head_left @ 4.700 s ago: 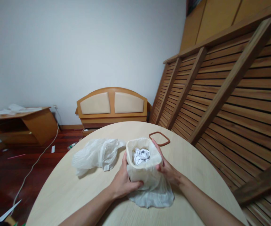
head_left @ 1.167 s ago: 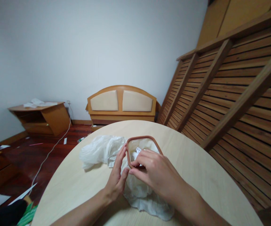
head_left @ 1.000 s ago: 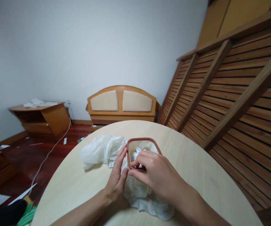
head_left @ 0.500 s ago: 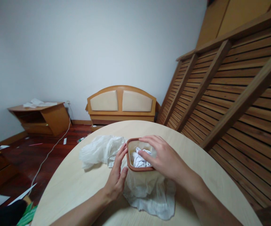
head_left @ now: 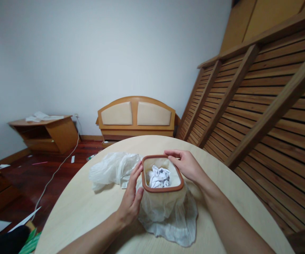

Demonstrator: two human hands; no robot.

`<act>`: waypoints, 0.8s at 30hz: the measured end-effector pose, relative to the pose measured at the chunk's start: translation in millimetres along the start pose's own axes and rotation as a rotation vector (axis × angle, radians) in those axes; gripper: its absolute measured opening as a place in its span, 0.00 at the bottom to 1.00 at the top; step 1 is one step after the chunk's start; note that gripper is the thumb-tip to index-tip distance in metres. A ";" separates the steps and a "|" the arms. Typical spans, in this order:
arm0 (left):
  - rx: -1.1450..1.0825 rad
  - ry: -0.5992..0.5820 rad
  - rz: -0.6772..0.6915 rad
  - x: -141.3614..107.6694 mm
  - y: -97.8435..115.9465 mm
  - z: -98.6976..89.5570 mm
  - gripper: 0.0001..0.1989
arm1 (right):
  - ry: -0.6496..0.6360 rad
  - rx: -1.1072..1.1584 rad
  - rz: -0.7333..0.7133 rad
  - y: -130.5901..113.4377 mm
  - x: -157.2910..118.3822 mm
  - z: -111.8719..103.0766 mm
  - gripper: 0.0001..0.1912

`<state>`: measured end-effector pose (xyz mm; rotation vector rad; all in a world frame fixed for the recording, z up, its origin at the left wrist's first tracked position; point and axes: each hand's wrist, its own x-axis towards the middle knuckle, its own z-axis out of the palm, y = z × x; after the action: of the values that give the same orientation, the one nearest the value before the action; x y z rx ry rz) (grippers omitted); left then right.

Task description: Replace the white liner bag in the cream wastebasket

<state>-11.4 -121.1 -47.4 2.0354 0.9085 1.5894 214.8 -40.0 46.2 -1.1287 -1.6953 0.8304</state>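
Note:
A small bin with a brown square rim (head_left: 163,189) stands on the round pale table (head_left: 81,211). A whitish plastic bag (head_left: 175,222) lines it and hangs down over its near side. Crumpled white paper (head_left: 160,176) lies inside. My left hand (head_left: 131,197) rests against the bin's left side, fingers extended and thumb apart. At the far right corner of the rim, my right hand (head_left: 185,164) touches the edge with its fingers and thumb, the thumb apart from the fingers. Left of the bin lies a bunched translucent plastic bag (head_left: 112,169).
Behind the table is a wooden headboard (head_left: 135,116) with cream panels. A slatted wooden frame (head_left: 247,106) leans at the right. A low cabinet (head_left: 46,134), a white cable and scattered papers are at the left.
My right hand has moved from over the bin's opening to the right of its rim, uncovering the crumpled paper. My left hand has stayed at the left side.

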 end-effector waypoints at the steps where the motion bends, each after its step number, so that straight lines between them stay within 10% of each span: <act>1: 0.002 -0.002 -0.002 0.4 0.5 0.3 0.26 | 0.002 0.027 0.006 -0.2 2.1 1.0 0.13; 24: 0.029 -0.040 0.006 3.9 3.6 -1.4 0.25 | 0.026 -0.087 -0.004 13.7 9.4 0.2 0.15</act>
<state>-11.3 -121.1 -41.9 2.0835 0.9166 1.5411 217.4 -26.4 37.0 -1.1900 -1.7255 0.7420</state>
